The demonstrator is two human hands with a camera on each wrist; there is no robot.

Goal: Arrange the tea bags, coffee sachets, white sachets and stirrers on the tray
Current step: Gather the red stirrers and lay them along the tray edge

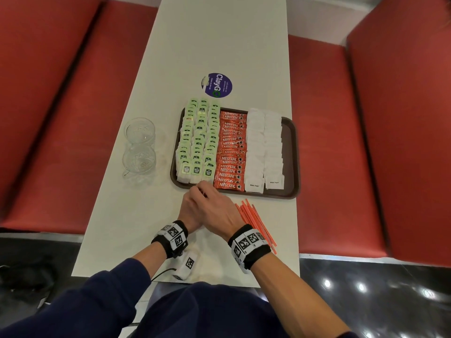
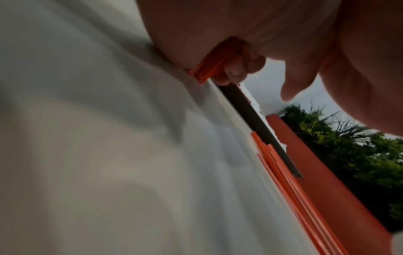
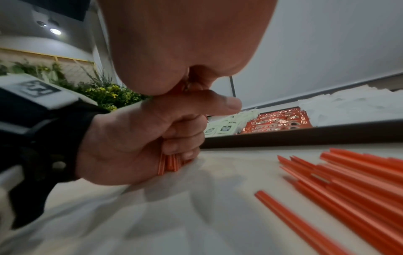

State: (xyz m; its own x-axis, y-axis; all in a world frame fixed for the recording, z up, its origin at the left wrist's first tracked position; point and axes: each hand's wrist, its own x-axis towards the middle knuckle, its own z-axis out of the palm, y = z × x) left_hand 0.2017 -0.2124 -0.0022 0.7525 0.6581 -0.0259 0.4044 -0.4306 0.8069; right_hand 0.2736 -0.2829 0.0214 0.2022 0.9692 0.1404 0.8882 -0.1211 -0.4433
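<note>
Two empty glass mugs [image 1: 139,145] stand at the far left of the white table [image 1: 217,40], one behind the other, well apart from everything else. Just right of them sits the brown tray [image 1: 291,152], and on it, from left to right: three columns of green tea bags [image 1: 199,140], overlapping like shingles and spilling over the tray's far rim; a column of red Nescafe coffee sachets [image 1: 231,152]; then two columns of white sugar sachets [image 1: 264,147]. The right-hand strip of the tray is bare. Beyond the tray's far edge a round blue ClayGo sticker [image 1: 216,85] lies on the table.

In front of the tray's near left corner my left hand [image 3: 139,145] is curled in a fist around a bundle of orange stirrers [image 3: 172,163], stood upright with their lower ends touching the table (thumb laid across the top of the fist). My right hand [image 1: 217,211] comes in from the right and sits over the top of that bundle; its fingers bend down around the upper ends, though the contact itself is mostly hidden by the hand. To the right of both hands, just near the tray's front rim, the remaining loose stirrers [image 1: 255,222] lie in a flat pile on the table, running away toward the near right edge.
</note>
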